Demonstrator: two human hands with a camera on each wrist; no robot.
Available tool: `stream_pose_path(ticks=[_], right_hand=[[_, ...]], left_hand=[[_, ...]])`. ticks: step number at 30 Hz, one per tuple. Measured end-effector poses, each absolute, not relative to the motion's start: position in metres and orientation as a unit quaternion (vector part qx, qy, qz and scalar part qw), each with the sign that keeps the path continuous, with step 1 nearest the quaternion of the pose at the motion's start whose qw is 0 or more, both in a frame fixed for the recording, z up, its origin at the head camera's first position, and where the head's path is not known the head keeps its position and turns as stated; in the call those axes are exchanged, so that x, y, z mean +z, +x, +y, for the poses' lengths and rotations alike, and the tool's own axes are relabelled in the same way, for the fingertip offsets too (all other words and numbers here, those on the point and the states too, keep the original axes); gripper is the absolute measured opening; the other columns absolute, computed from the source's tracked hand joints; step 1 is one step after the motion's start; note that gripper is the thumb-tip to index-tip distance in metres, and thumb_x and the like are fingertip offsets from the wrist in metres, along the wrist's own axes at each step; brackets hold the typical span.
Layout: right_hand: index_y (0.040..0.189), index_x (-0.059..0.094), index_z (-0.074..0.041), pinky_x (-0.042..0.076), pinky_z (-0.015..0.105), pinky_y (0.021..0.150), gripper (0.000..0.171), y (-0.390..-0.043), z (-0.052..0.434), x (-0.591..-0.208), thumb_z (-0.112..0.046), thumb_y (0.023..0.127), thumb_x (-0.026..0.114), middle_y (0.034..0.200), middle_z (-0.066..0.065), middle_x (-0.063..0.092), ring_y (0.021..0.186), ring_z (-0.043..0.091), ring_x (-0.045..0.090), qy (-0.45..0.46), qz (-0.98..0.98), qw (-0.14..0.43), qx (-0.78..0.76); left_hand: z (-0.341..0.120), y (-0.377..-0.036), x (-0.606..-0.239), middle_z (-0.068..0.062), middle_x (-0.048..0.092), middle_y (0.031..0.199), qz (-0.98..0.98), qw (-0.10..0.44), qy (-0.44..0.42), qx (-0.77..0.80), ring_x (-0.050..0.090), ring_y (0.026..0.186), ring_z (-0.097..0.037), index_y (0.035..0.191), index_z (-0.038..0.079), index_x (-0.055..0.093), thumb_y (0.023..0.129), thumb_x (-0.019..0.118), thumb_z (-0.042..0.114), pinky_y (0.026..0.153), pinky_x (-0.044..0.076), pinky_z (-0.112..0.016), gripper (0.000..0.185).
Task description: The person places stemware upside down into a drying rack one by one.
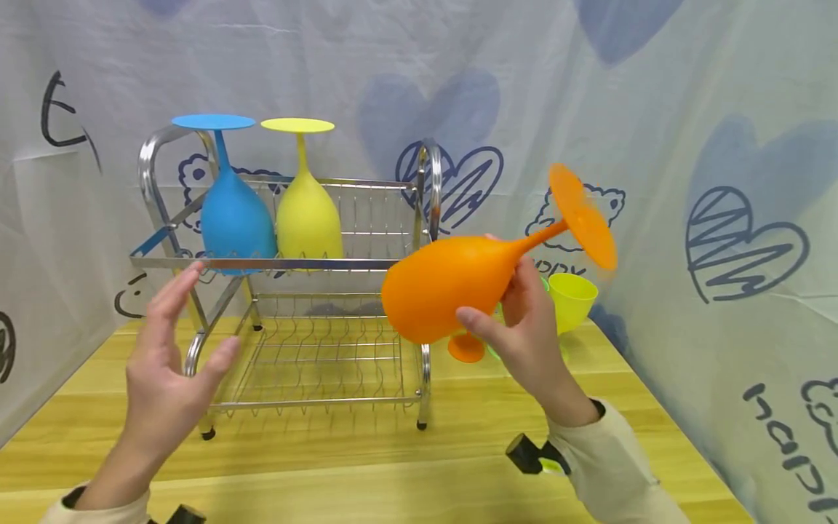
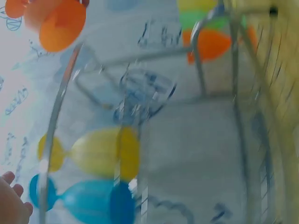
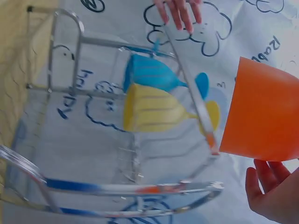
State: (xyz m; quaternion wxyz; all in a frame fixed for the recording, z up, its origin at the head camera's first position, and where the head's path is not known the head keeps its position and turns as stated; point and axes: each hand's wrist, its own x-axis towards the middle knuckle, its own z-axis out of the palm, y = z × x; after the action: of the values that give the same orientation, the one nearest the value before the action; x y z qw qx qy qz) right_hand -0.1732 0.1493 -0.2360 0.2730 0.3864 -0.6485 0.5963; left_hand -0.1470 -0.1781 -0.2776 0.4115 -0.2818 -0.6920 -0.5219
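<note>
Upper tier of the dish rack [image 1: 288, 263]: the nine o'clock half is occupied by the blue goblet [image 1: 234, 218] and yellow goblet [image 1: 308, 215], both inverted and just beside each other. The three o'clock half of that tier shows bare wire up to the end hoop [image 1: 430, 182]. Lower tier [image 1: 314, 364] is open wire throughout. The orange goblet [image 1: 458, 280], tilted in the right hand [image 1: 524, 327], overlaps the rack's three o'clock end. The left hand [image 1: 166, 349] stands before the nine o'clock leg. Behind the right hand, a yellow-green cup [image 1: 572, 298] and probably other partly hidden cups crowd the table [image 1: 366, 466].
</note>
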Motion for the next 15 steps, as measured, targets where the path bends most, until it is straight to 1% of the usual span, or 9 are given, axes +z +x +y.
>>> stream_pose_path(ticks=[2, 4, 5, 8, 10, 13, 15], right_hand=[[0.136, 0.038, 0.01, 0.052, 0.031, 0.09, 0.082, -0.178, 0.15, -0.224, -0.044, 0.085, 0.073, 0.118, 0.011, 0.057, 0.098, 0.026, 0.058, 0.393, -0.65, 0.277, 0.589], [0.134, 0.04, 0.009, 0.052, 0.031, 0.088, 0.077, -0.182, 0.15, -0.212, -0.041, 0.085, 0.073, 0.117, 0.012, 0.057, 0.098, 0.027, 0.058, 0.396, -0.656, 0.276, 0.581], [0.133, 0.04, 0.009, 0.052, 0.032, 0.088, 0.073, -0.185, 0.15, -0.207, -0.037, 0.086, 0.073, 0.118, 0.013, 0.057, 0.098, 0.028, 0.058, 0.395, -0.661, 0.275, 0.575], [0.133, 0.042, 0.007, 0.052, 0.033, 0.085, 0.063, -0.19, 0.147, -0.192, -0.022, 0.086, 0.071, 0.118, 0.014, 0.057, 0.099, 0.028, 0.057, 0.389, -0.679, 0.273, 0.56], [0.135, 0.043, 0.006, 0.052, 0.033, 0.085, 0.059, -0.193, 0.145, -0.183, -0.012, 0.085, 0.069, 0.119, 0.013, 0.058, 0.101, 0.026, 0.057, 0.382, -0.692, 0.276, 0.547], [0.136, 0.045, 0.003, 0.051, 0.034, 0.084, 0.058, -0.199, 0.142, -0.169, -0.009, 0.085, 0.068, 0.117, 0.011, 0.059, 0.101, 0.022, 0.057, 0.374, -0.709, 0.282, 0.528], [0.137, 0.047, 0.0, 0.051, 0.034, 0.083, 0.057, -0.203, 0.14, -0.16, -0.009, 0.085, 0.07, 0.115, 0.009, 0.06, 0.1, 0.02, 0.057, 0.364, -0.721, 0.277, 0.52]], left_hand=[[-0.188, -0.149, -0.266, -0.01, 0.038, 0.149, -0.729, 0.452, -0.245, -0.452, 0.029, 0.139, -0.022, 0.141, -0.006, 0.039, 0.077, 0.067, 0.004, 0.117, 0.018, -0.034, 0.071], [-0.199, -0.152, -0.257, -0.009, 0.035, 0.151, -0.749, 0.46, -0.216, -0.425, 0.027, 0.139, -0.02, 0.143, -0.002, 0.039, 0.076, 0.071, 0.01, 0.116, 0.017, -0.032, 0.075], [-0.204, -0.154, -0.252, -0.01, 0.034, 0.152, -0.757, 0.458, -0.202, -0.419, 0.027, 0.14, -0.018, 0.145, 0.0, 0.038, 0.077, 0.071, 0.01, 0.116, 0.016, -0.031, 0.076], [-0.222, -0.161, -0.241, -0.006, 0.027, 0.155, -0.785, 0.435, -0.148, -0.415, 0.023, 0.14, -0.013, 0.15, 0.006, 0.031, 0.079, 0.071, 0.005, 0.116, 0.013, -0.026, 0.081], [-0.234, -0.168, -0.234, -0.004, 0.022, 0.157, -0.801, 0.42, -0.115, -0.411, 0.021, 0.141, -0.011, 0.152, 0.01, 0.027, 0.082, 0.072, 0.006, 0.115, 0.012, -0.024, 0.083], [-0.251, -0.178, -0.227, -0.001, 0.015, 0.159, -0.817, 0.392, -0.073, -0.416, 0.015, 0.143, -0.01, 0.154, 0.013, 0.021, 0.085, 0.071, 0.01, 0.116, 0.008, -0.024, 0.084], [-0.26, -0.184, -0.225, 0.0, 0.011, 0.16, -0.821, 0.368, -0.06, -0.432, 0.011, 0.144, -0.011, 0.155, 0.016, 0.017, 0.087, 0.07, 0.011, 0.116, 0.006, -0.026, 0.086]])
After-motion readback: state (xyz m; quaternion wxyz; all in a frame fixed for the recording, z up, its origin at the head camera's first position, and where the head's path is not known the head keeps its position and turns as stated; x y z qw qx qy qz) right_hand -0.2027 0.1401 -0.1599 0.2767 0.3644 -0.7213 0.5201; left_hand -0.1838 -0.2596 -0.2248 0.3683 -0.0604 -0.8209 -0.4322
